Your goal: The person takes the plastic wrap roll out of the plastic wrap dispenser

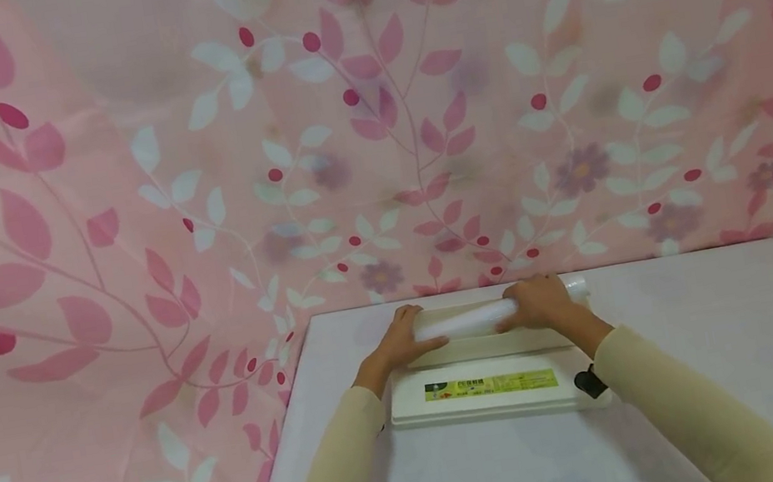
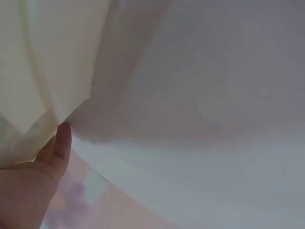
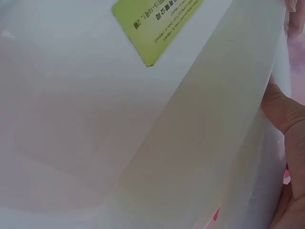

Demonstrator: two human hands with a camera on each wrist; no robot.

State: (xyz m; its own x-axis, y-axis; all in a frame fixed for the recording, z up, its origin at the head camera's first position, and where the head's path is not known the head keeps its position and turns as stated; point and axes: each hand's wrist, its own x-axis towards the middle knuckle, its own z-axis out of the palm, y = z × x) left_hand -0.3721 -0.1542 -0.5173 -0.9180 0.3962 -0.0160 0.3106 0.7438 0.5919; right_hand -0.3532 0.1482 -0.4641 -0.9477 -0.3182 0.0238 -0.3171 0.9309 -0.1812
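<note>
A cream-white cling film box (image 1: 414, 414) lies lid-open on the table, with a green-yellow label (image 1: 489, 386) along its front panel. Over the open trough slants a white roll of cling film (image 1: 471, 320), its right end raised. My right hand (image 1: 539, 303) grips the roll near that end; the right wrist view shows its thumb (image 3: 279, 107) along the box wall (image 3: 205, 105). At the box's left end, my left hand (image 1: 399, 340) holds the edge, thumb reaching inward by the roll. In the left wrist view its fingers (image 2: 62, 148) press the box's outer corner; the thumb is hidden there.
A pale cloth covers the table (image 1: 719, 374), whose back edge meets a pink leaf-patterned curtain (image 1: 417, 143). The curtain also hangs along the left side. A small black object (image 1: 591, 383) sits beside the right sleeve (image 1: 671, 390).
</note>
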